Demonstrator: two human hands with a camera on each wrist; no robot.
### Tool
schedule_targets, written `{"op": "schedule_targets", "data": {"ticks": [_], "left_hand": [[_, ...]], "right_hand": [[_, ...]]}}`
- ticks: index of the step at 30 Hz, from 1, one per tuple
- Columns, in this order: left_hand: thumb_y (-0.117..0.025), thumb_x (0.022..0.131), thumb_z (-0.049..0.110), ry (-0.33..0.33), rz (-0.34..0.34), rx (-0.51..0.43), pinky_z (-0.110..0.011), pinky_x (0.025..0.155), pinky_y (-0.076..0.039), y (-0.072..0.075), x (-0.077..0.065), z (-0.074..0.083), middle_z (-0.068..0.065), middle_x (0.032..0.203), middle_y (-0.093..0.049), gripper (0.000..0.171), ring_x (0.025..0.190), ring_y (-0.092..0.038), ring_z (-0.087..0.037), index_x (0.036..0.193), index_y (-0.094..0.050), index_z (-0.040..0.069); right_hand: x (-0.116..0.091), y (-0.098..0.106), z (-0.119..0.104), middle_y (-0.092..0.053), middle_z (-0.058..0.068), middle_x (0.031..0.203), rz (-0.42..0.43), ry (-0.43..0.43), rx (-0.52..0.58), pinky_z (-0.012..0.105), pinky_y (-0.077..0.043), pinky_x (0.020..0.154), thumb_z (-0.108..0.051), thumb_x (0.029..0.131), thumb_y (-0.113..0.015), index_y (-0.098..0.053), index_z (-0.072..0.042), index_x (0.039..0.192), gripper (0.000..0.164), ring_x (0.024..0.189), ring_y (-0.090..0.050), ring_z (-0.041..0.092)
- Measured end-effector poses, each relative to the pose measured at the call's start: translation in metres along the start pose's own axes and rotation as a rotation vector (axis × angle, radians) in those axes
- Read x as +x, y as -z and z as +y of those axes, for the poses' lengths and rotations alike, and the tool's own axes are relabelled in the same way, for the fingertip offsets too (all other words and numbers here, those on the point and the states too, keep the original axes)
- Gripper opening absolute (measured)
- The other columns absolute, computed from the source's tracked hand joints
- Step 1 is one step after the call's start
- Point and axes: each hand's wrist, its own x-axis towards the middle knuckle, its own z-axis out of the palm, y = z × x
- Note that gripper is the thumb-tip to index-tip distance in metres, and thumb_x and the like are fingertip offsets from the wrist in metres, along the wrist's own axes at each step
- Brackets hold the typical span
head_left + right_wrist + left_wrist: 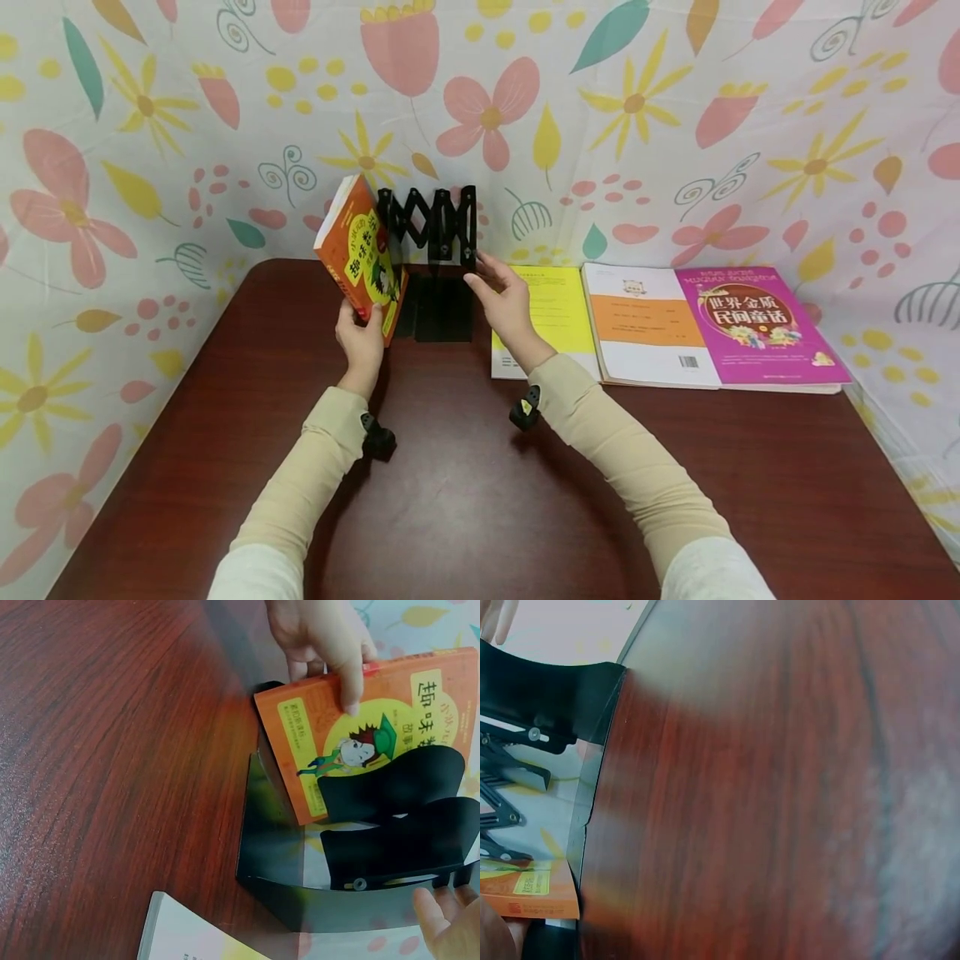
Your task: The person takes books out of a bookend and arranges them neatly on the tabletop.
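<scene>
My left hand (360,337) pinches an orange storybook (367,250) by its lower edge, thumb on the cover. The book stands tilted at the left end of a black expanding bookend rack (444,225). In the right wrist view, the book's cover (330,742) shows a cartoon figure in a green cap, beside the rack's curved black dividers (397,780). My right hand (506,304) holds the edge of the rack's right end plate, with the thumb (427,911) on its outer side. The left wrist view shows the rack's folding links (499,817) and the book's orange corner (536,900).
Right of the rack lie a yellow book (558,312), a white-and-orange book cover (648,325) and a purple book cover (761,325), flat on the brown table (450,483). A flower-patterned cloth (487,117) hangs close behind the rack.
</scene>
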Motion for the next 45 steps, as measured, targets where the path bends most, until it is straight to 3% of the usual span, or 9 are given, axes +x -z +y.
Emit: {"op": "schedule_targets", "data": {"ticks": [11,18,21,24,28,32,39,45], "left_hand": [[-0.069,0.085,0.006,0.050,0.077,-0.156,-0.020,0.077,-0.049,0.003,-0.010,-0.001,-0.019,0.111,-0.067,0.031,0.094,-0.063,-0.016,0.115,-0.063,0.000],[-0.069,0.085,0.004,0.051,0.109,-0.213,-0.015,0.074,-0.048,0.006,-0.016,-0.002,-0.023,0.110,-0.067,0.029,0.088,-0.060,-0.009,0.112,-0.065,-0.004],[-0.069,0.085,0.002,0.055,0.091,-0.200,-0.014,0.075,-0.048,0.012,-0.021,0.009,-0.025,0.111,-0.066,0.030,0.089,-0.060,-0.010,0.113,-0.064,-0.006],[-0.070,0.085,0.005,0.049,0.081,-0.168,-0.015,0.076,-0.048,0.015,-0.022,0.010,-0.022,0.111,-0.066,0.030,0.090,-0.060,-0.010,0.113,-0.065,-0.004],[-0.073,0.083,0.010,0.019,0.090,-0.117,-0.016,0.075,-0.048,0.016,-0.021,-0.001,-0.017,0.108,-0.069,0.030,0.091,-0.060,-0.010,0.111,-0.067,0.001],[-0.070,0.083,0.006,0.013,0.078,-0.068,-0.015,0.072,-0.047,0.019,-0.025,0.000,-0.017,0.105,-0.069,0.028,0.087,-0.060,-0.010,0.110,-0.066,0.001],[-0.065,0.084,-0.002,-0.025,0.055,-0.102,-0.012,0.065,-0.044,0.021,-0.031,0.004,-0.021,0.098,-0.067,0.026,0.075,-0.056,-0.004,0.110,-0.063,-0.004],[-0.067,0.083,-0.002,-0.034,0.073,-0.121,-0.012,0.066,-0.045,0.025,-0.037,0.006,-0.020,0.097,-0.067,0.027,0.075,-0.057,-0.001,0.110,-0.063,-0.005]], "right_hand": [[-0.003,-0.003,-0.002,-0.059,0.014,0.129,0.010,-0.016,-0.008,0.037,-0.048,0.098,-0.016,0.091,-0.065,-0.055,-0.009,0.133,0.044,0.118,-0.055,0.024],[-0.003,0.000,-0.001,-0.060,0.013,0.128,0.010,-0.018,-0.016,0.036,-0.048,0.098,-0.017,0.091,-0.064,-0.056,-0.011,0.133,0.044,0.117,-0.056,0.023],[-0.002,0.000,-0.001,-0.059,0.015,0.129,0.004,-0.013,-0.015,0.037,-0.047,0.098,-0.017,0.091,-0.064,-0.055,-0.010,0.134,0.044,0.117,-0.056,0.024],[-0.003,0.001,-0.002,-0.058,0.017,0.130,-0.002,-0.016,-0.008,0.039,-0.047,0.099,-0.017,0.091,-0.065,-0.055,-0.010,0.134,0.045,0.118,-0.055,0.025],[-0.003,0.001,-0.003,-0.057,0.016,0.131,0.000,-0.027,-0.009,0.039,-0.047,0.098,-0.017,0.091,-0.065,-0.055,-0.010,0.134,0.044,0.118,-0.055,0.026],[-0.003,0.001,-0.003,-0.058,0.013,0.131,0.001,-0.043,-0.021,0.037,-0.048,0.098,-0.018,0.091,-0.064,-0.055,-0.010,0.134,0.044,0.119,-0.055,0.024],[-0.002,0.002,-0.005,-0.058,0.014,0.131,-0.003,-0.058,-0.005,0.038,-0.047,0.098,-0.018,0.091,-0.064,-0.055,-0.010,0.134,0.045,0.118,-0.055,0.026],[-0.003,0.002,-0.006,-0.057,0.014,0.131,-0.011,-0.065,0.000,0.038,-0.047,0.099,-0.018,0.091,-0.064,-0.055,-0.011,0.134,0.045,0.119,-0.054,0.025]]}}
